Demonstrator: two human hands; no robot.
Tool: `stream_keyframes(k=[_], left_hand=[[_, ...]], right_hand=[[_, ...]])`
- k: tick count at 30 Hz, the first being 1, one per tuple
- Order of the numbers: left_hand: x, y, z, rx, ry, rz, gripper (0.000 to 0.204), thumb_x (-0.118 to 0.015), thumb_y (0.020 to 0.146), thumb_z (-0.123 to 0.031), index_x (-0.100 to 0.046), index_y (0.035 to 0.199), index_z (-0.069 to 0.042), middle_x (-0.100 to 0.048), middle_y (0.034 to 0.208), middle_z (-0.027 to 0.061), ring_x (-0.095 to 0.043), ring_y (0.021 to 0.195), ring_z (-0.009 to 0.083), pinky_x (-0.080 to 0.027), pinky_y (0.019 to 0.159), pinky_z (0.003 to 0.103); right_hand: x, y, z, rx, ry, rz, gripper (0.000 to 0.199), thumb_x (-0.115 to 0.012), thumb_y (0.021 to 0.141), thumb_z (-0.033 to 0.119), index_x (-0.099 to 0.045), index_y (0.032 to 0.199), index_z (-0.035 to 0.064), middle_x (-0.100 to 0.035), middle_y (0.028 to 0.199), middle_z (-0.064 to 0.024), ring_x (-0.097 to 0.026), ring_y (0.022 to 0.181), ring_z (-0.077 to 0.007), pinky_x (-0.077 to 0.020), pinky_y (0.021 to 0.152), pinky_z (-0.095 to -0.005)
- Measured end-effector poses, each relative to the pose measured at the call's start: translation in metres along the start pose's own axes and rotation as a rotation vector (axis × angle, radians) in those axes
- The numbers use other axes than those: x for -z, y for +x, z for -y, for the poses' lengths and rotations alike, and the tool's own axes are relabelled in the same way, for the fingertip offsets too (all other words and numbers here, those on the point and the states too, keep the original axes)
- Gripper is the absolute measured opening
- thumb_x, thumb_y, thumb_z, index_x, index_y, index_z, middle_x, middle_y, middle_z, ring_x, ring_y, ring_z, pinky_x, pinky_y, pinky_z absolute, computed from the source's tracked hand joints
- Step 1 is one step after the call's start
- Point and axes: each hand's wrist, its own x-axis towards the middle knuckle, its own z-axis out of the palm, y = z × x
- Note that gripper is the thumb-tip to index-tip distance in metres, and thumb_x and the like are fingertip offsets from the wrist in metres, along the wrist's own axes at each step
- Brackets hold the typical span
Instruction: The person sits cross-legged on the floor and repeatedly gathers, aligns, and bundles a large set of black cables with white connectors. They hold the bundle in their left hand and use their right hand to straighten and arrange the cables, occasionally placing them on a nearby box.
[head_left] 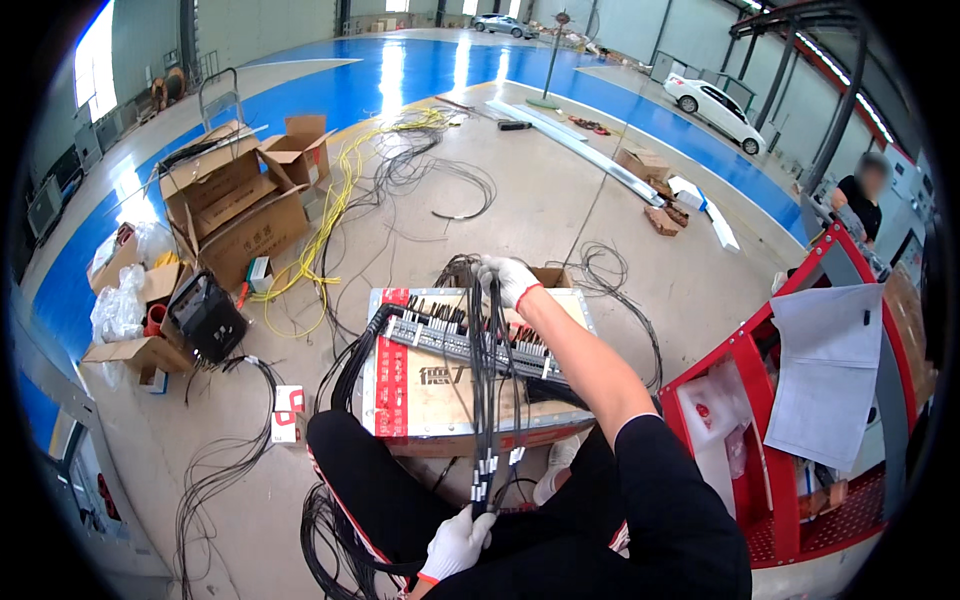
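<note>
A bundle of black wires (484, 400) with white marker sleeves runs between my two white-gloved hands. My right hand (506, 279) is closed around its far end, above the back edge of a wooden crate. Close to my lap, my left hand (460, 543) grips the near end, just below the white sleeves. Under the bundle, a grey terminal strip (430, 338) with many black wires along it lies across the wooden crate (425, 395). Red tape (391, 385) runs down the crate's left side. A thick black harness bends off the strip's left end.
Loose black wires (215, 475) lie on the floor at left, with a small red-and-white box (288, 413). Cardboard boxes (235, 200) and yellow cable (335, 220) are farther back. A red metal frame (755, 400) stands close at right; a person (860, 200) is beyond it.
</note>
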Motion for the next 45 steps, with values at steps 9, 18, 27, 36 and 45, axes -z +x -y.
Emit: stream_keyframes(k=[9, 18, 27, 36, 45], left_hand=[[-0.013, 0.005, 0.005, -0.128, -0.501, -0.363, 0.03, -0.053, 0.101, -0.028, -0.066, 0.106, -0.001, -0.054, 0.067, -0.0005, -0.045, 0.053, 0.009, -0.036, 0.047, 0.025], [-0.029, -0.007, -0.055, -0.039, -0.457, -0.23, 0.029, -0.052, 0.101, -0.027, -0.065, 0.103, 0.0, -0.058, 0.071, 0.0022, -0.048, 0.054, 0.0103, -0.037, 0.047, 0.025], [-0.047, -0.022, -0.077, -0.005, -0.447, -0.163, 0.029, -0.051, 0.101, -0.026, -0.063, 0.1, 0.0, -0.062, 0.075, 0.0048, -0.051, 0.056, 0.0115, -0.039, 0.047, 0.025], [-0.02, 0.027, 0.002, 0.092, -0.476, -0.103, 0.028, -0.044, 0.104, -0.024, -0.062, 0.104, -0.002, -0.069, 0.081, 0.0078, -0.055, 0.054, 0.0104, -0.042, 0.046, 0.023], [-0.02, 0.017, 0.015, 0.007, -0.547, -0.16, 0.03, -0.045, 0.103, -0.022, -0.06, 0.104, 0.004, -0.071, 0.089, 0.0106, -0.065, 0.061, 0.0136, -0.052, 0.052, 0.025]], right_hand=[[-0.032, 0.032, -0.004, 0.866, -1.236, -0.244, 0.021, -0.058, 0.08, 0.014, -0.073, 0.095, 0.0158, -0.07, 0.097, -0.0088, -0.065, 0.087, -0.0261, -0.0523, 0.077, -0.0392], [0.129, 0.038, 0.005, 0.707, -1.072, -0.438, 0.026, -0.066, 0.081, 0.012, -0.054, 0.103, 0.0028, -0.057, 0.064, -0.0074, -0.053, 0.052, -0.0199, -0.0421, 0.047, -0.0361], [0.157, -0.007, 0.043, 0.891, -1.285, -0.988, 0.058, -0.066, 0.074, 0.03, -0.06, 0.125, 0.0038, -0.069, 0.108, -0.0233, -0.069, 0.084, -0.0387, -0.0554, 0.08, -0.042], [0.104, -0.222, -0.1, 1.083, -1.402, -0.427, 0.029, -0.062, 0.096, 0.026, -0.061, 0.106, -0.0002, -0.067, 0.084, -0.0076, -0.065, 0.073, -0.0191, -0.0534, 0.068, -0.0348], [0.074, -0.265, -0.235, 0.255, -0.924, -0.064, 0.049, -0.062, 0.097, 0.033, -0.053, 0.129, -0.0039, -0.067, 0.101, -0.0104, -0.062, 0.091, -0.0164, -0.0504, 0.086, -0.0321]])
